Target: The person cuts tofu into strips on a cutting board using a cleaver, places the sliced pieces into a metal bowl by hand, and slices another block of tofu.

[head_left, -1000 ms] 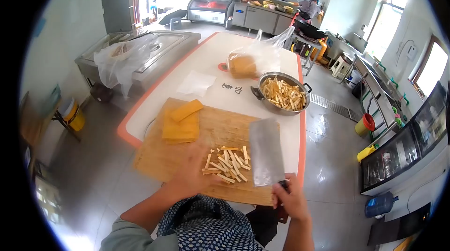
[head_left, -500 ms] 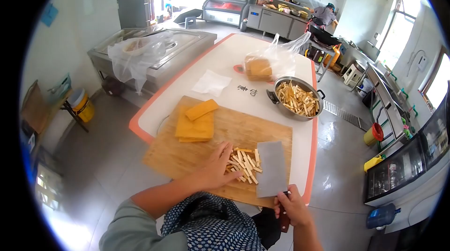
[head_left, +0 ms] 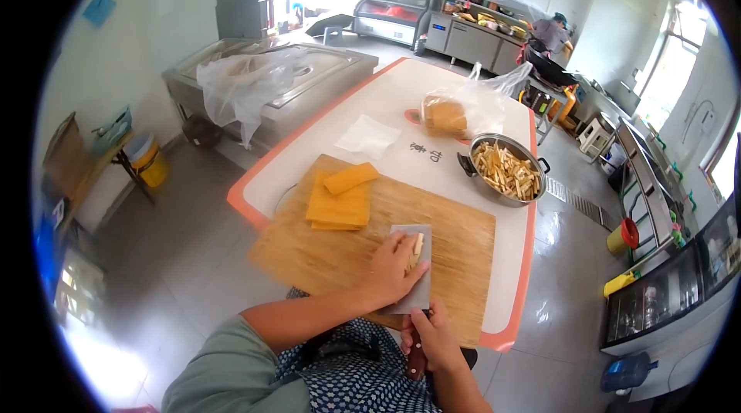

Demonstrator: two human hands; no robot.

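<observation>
The wooden handle of a cleaver (head_left: 421, 291) is wrapped in my right hand (head_left: 434, 340). The broad blade lies nearly flat, low over the cutting board (head_left: 463, 258). My left hand (head_left: 392, 272) is cupped over pale tofu strips (head_left: 415, 253), pressing them against the blade; most of the strips are hidden under the palm and fingers. Farther back on the board lie stacked orange-brown dried tofu slabs (head_left: 333, 208), with one slab aslant on top.
A steel pot (head_left: 498, 195) of cut strips stands on the table (head_left: 386, 93) at the right. Beyond the board are a plastic bag (head_left: 486, 104) holding more slabs and a white sheet (head_left: 368, 137). Another person (head_left: 549, 33) works at the back.
The cleaver has moved left, and its blade is now at the strips. My left hand has shifted over them and gathered them onto the blade. The view has turned slightly left.
</observation>
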